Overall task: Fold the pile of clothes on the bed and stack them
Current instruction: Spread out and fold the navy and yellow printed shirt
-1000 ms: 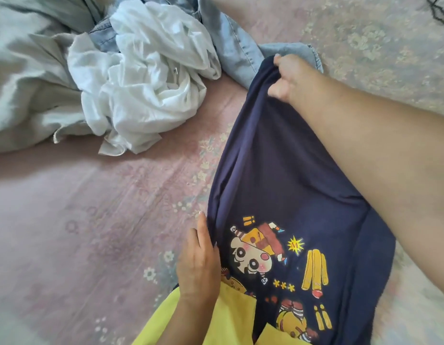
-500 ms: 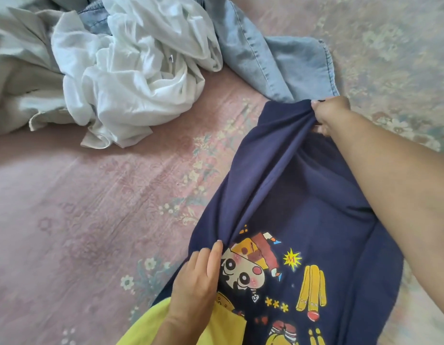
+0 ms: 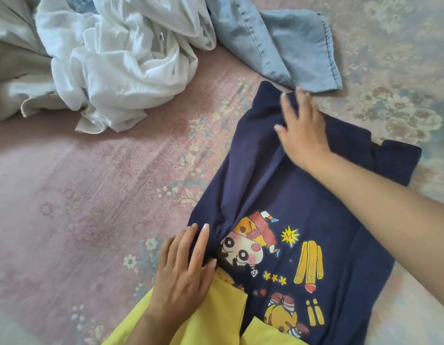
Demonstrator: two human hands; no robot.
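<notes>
A navy T-shirt (image 3: 303, 195) with a cartoon print and yellow sleeves lies spread on the pink floral bedspread (image 3: 79, 207), at the centre right. My right hand (image 3: 300, 128) lies flat with fingers spread on the shirt's far end, near its top edge. My left hand (image 3: 183, 270) presses flat on the shirt's near left edge, beside the cartoon print and over the yellow part (image 3: 216, 317). Neither hand grips the cloth.
A crumpled white garment (image 3: 131, 61) lies at the upper left, over a pale grey-beige cloth (image 3: 14, 70). Light blue denim (image 3: 285, 41) lies at the top centre, its hem just beyond the navy shirt's far edge.
My right hand has let go of the shirt's far edge, which it was pinching and drawing nearer, and now lies flat on it. The left hand stays on the near edge.
</notes>
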